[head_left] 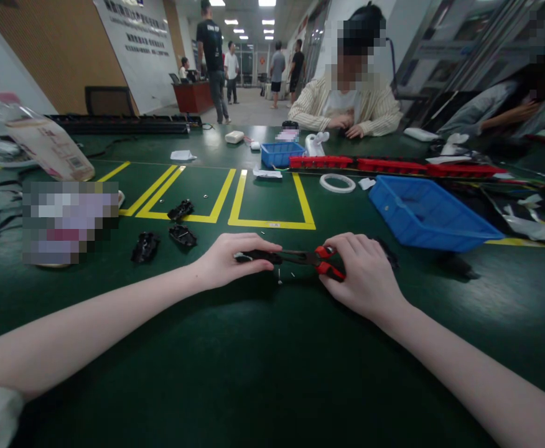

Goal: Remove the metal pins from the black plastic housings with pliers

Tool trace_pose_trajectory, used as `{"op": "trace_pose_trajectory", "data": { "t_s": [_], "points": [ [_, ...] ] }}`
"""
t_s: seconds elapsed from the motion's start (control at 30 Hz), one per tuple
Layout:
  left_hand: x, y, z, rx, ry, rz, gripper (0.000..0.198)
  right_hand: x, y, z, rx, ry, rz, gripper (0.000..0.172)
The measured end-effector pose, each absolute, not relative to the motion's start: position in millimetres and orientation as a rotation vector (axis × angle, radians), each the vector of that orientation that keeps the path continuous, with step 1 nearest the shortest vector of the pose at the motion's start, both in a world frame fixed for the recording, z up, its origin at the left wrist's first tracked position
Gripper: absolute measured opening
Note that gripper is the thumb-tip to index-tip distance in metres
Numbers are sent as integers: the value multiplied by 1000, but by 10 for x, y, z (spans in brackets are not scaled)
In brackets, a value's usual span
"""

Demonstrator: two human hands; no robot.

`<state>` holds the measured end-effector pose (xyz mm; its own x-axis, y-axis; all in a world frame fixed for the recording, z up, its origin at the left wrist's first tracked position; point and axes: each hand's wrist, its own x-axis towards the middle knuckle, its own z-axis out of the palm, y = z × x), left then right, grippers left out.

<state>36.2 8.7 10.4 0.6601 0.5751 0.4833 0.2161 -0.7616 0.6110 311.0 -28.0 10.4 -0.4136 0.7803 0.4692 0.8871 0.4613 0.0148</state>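
My right hand (pixel 363 274) is closed around the red handles of a pair of pliers (pixel 307 256), whose long jaws point left. In my left hand (pixel 235 258) a small black part (pixel 258 255) is pinched between thumb and fingers. The plier tips meet the right end of that part; whether they grip it I cannot tell. Below the jaws, small metal pins (pixel 280 279) lie on the green table (pixel 263 361). Left of my left hand rest several black plastic pieces (pixel 182 236).
A blue bin (pixel 433 211) stands at right, with a white ring (pixel 337 183) beside it. A smaller blue bin (pixel 282 154) and red strips (pixel 384 165) lie farther back. At left are a bottle (pixel 51 146) and a blurred object (pixel 69 221). A person (pixel 347 106) sits opposite.
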Motion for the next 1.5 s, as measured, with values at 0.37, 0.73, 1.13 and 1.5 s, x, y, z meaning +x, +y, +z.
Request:
{"op": "trace_pose_trajectory", "data": {
  "t_s": [0.37, 0.73, 1.13, 1.5],
  "points": [
    [508, -160, 136, 2474, 669, 943, 49, 3196, -240, 75, -1273, -2226, -278, 22],
    [504, -158, 109, 2388, 744, 969, 58, 3164, -311, 105, -1211, -2294, -167, 16],
    [502, -126, 81, 2362, 709, 923, 60, 3152, -299, 116, -1230, -2354, -222, 13],
    [526, -158, 152, 2361, 720, 855, 53, 3168, -279, 102, -1244, -2410, -315, 12]
  ]
}}
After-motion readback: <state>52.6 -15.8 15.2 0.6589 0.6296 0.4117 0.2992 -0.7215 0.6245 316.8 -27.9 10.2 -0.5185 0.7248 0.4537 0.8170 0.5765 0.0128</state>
